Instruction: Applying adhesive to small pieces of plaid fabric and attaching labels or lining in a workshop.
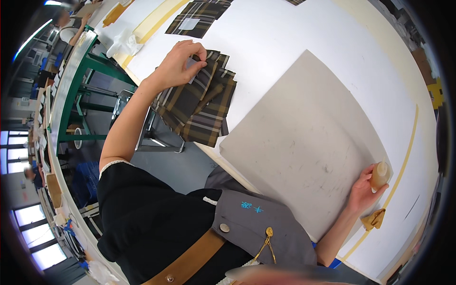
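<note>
Spanning the plaid fabric pieces [209,118] from their upper left side, the left hand [194,61] is held narrow, with thumb and forefinger brought nearly together and the upper edge of the cloth pinched at their tips. A pale patch is partly covered by this hand. The pieces are layered in an uneven, fanned stack at the left side of the white bench [270,38], and the bench edge is hidden behind them; whether they are lifted or hung over it cannot be told.

By the right hand [368,184], a small translucent bottle [380,176] with amber contents is held, the fingers and thumb being curved round its lower part. The bottle is held above the right corner of a large grey sheet [294,137], by which much of the middle of the bench is covered. Between the two hands, open room is left across this sheet, and bare white surface is seen beyond it.

Near the right hand, a folded tan scrap [374,219] is set on a yellow strip [409,156] along the bench. More plaid pieces [202,16] are laid well beyond the left hand, and a crumpled white wrapper [124,43] is placed near the left edge.
</note>
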`<state>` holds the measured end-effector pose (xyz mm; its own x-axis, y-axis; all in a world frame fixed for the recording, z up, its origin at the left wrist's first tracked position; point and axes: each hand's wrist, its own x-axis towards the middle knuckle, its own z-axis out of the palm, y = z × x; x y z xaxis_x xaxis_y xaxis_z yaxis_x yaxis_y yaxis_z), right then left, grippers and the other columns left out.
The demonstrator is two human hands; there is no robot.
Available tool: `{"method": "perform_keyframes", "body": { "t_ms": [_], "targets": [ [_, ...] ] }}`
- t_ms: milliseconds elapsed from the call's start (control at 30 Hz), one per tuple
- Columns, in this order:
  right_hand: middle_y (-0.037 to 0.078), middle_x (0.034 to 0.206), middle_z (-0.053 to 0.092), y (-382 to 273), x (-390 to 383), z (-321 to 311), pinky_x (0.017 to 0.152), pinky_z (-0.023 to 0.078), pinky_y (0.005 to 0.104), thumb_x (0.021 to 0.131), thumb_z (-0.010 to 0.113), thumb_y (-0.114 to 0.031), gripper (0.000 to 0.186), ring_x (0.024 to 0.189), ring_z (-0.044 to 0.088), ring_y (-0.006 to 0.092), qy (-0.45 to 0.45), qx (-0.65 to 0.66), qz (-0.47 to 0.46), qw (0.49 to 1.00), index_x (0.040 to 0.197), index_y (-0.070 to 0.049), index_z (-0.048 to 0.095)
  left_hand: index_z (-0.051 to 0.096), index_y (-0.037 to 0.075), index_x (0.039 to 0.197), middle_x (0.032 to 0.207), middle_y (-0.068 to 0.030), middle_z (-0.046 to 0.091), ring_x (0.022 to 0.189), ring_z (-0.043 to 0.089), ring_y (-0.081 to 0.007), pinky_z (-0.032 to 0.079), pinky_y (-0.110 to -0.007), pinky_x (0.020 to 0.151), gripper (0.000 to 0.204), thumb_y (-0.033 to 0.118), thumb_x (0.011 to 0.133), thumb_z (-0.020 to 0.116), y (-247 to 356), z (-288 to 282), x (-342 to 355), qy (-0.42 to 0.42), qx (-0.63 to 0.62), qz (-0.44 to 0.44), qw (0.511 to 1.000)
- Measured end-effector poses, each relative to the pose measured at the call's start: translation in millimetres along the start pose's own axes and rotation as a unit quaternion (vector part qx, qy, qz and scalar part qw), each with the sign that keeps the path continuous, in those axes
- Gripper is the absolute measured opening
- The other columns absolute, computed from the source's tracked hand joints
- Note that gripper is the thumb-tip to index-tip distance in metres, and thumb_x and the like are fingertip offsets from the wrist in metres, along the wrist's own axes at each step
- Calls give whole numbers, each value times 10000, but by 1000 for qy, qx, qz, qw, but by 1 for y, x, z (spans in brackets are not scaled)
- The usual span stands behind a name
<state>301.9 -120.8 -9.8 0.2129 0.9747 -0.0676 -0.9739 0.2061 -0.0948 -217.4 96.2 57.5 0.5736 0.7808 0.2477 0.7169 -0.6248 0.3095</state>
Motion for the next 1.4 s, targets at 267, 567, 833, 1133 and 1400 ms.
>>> {"method": "perform_keyframes", "body": {
  "t_ms": [267, 567, 833, 1133, 1400],
  "targets": [
    [114, 1275, 483, 5, -6, 4, 946, 459, 374, 870, 608, -299, 532, 1167, 464, 283, 10, -109, -46, 993, 1291, -46, 402, 517, 35, 863, 788, 7, 545, 761, 500, -86, 422, -239, 719, 75, 24, 839, 587, 122, 72, 106, -181, -432, 120, 876],
    [109, 1313, 456, 29, -60, 8, 960, 450, 363, 914, 521, -359, 553, 1191, 476, 217, 133, -423, -282, 851, 1341, -72, 319, 587, 84, 926, 968, -69, 583, 916, 525, -207, 420, -334, 795, 132, 127, 809, 630, 202, 195, 155, -86, -271, 109, 952],
    [71, 1291, 454, 31, -60, 5, 931, 458, 388, 871, 590, -365, 636, 1170, 482, 201, 152, -599, -320, 718, 1355, -79, 292, 572, 137, 1139, 1327, -91, 419, 1277, 324, -313, 266, -479, 1049, 383, 257, 787, 666, 211, 176, 121, -120, -167, 300, 931],
    [74, 1252, 475, 26, -50, -6, 922, 469, 406, 845, 643, -319, 639, 1138, 506, 205, 138, -683, -314, 644, 1333, -61, 320, 531, 162, 1212, 1368, -61, 385, 1302, 302, -285, 202, -507, 1088, 460, 325, 798, 648, 206, 181, 114, -115, -156, 298, 935],
    [74, 1248, 474, 23, -45, 0, 937, 446, 387, 843, 648, -311, 628, 1141, 495, 198, 159, -689, -290, 645, 1319, -47, 335, 534, 165, 1205, 1362, -58, 393, 1301, 305, -283, 201, -506, 1089, 458, 318, 790, 655, 205, 182, 115, -108, -162, 298, 935]
  ]
}}
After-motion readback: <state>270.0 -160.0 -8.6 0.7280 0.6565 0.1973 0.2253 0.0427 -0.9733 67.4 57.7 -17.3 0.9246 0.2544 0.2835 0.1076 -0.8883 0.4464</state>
